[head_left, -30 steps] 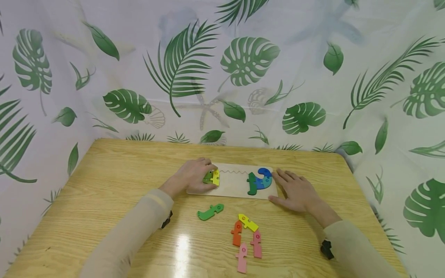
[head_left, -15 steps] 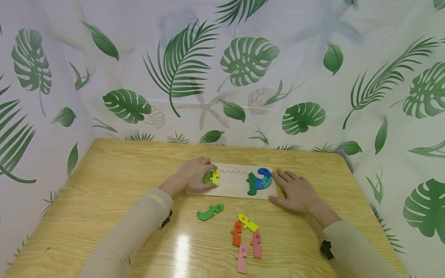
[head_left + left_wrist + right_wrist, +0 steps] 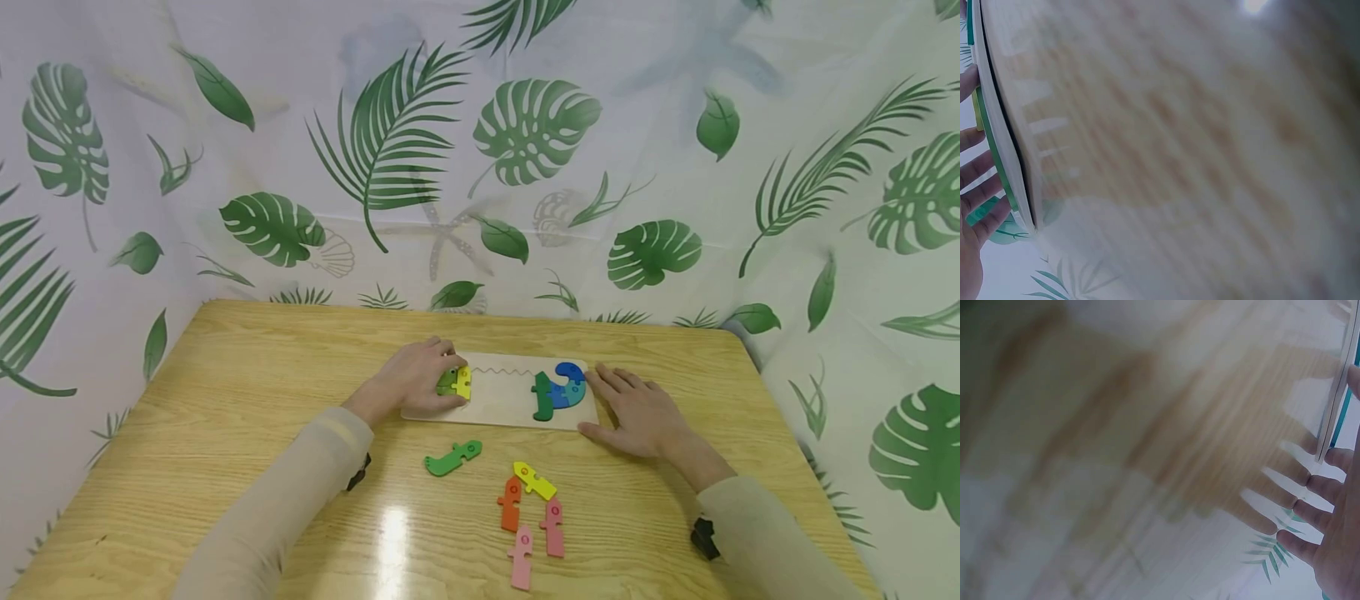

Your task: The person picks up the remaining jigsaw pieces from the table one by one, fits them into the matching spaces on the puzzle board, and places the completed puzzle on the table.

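My left hand (image 3: 412, 377) arches over the left end of a pale wooden puzzle board (image 3: 501, 408). Its thumb and index finger grip the two ends of a yellow puzzle piece (image 3: 463, 383), beside a green piece with an eye (image 3: 447, 382) that the hand partly covers. In the left wrist view, that hand's fingers (image 3: 988, 178) lie along the green piece's edge. My right hand (image 3: 637, 412) rests with spread fingers at the board's right edge, beside a blue tail piece (image 3: 572, 372) and a dark green piece (image 3: 543, 397) set on the board. The right wrist view shows its fingers (image 3: 1316, 515) nearly straight.
Nearer the front lie loose pieces: a green one with a foot (image 3: 452, 458), a yellow one (image 3: 535, 481), an orange one (image 3: 511, 503) and two pink ones, one of them a light pink piece (image 3: 522, 558). A leaf-printed cloth (image 3: 480, 167) stands behind the wooden table (image 3: 300, 350).
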The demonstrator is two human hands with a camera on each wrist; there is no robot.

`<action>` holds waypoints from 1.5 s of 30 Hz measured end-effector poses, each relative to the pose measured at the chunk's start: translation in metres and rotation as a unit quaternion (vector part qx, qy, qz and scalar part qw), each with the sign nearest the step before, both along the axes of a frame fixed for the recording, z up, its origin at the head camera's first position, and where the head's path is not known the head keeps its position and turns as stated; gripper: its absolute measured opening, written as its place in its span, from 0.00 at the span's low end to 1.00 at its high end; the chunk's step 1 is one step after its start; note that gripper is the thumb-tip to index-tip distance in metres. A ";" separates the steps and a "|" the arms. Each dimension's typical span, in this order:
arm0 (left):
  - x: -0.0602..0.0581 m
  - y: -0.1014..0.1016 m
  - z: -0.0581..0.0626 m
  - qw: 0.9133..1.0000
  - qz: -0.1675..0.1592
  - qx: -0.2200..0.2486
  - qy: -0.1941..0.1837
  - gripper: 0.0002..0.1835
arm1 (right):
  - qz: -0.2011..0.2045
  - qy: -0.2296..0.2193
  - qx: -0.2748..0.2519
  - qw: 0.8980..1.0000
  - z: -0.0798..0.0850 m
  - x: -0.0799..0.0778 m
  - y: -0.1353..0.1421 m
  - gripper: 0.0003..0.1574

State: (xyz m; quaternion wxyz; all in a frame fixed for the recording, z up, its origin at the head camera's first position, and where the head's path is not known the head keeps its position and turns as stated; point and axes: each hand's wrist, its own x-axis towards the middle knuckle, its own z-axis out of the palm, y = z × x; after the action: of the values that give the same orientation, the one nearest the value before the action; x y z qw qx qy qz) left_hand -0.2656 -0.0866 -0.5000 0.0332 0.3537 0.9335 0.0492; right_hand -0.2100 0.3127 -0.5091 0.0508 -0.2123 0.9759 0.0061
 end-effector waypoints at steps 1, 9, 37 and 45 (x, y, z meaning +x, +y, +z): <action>0.000 0.000 0.000 1.000 0.001 0.001 0.000 0.37 | 0.001 0.001 0.000 1.000 0.000 0.000 0.000 0.62; -0.001 0.001 0.001 1.000 0.004 0.005 -0.007 0.36 | 0.000 0.000 -0.003 1.000 0.004 0.000 -0.002 0.61; 0.003 0.003 0.008 1.000 0.000 -0.005 -0.018 0.35 | -0.006 -0.012 -0.004 1.000 0.001 -0.001 0.000 0.63; 0.004 0.003 0.007 1.000 0.002 0.001 -0.022 0.34 | -0.006 -0.013 -0.008 1.000 0.001 0.000 -0.001 0.63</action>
State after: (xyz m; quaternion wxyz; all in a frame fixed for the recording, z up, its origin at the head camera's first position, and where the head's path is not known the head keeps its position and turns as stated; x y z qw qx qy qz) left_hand -0.2620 -0.0835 -0.4935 0.0528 0.3509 0.9332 0.0578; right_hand -0.2100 0.3120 -0.5082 0.0623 -0.2071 0.9763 -0.0049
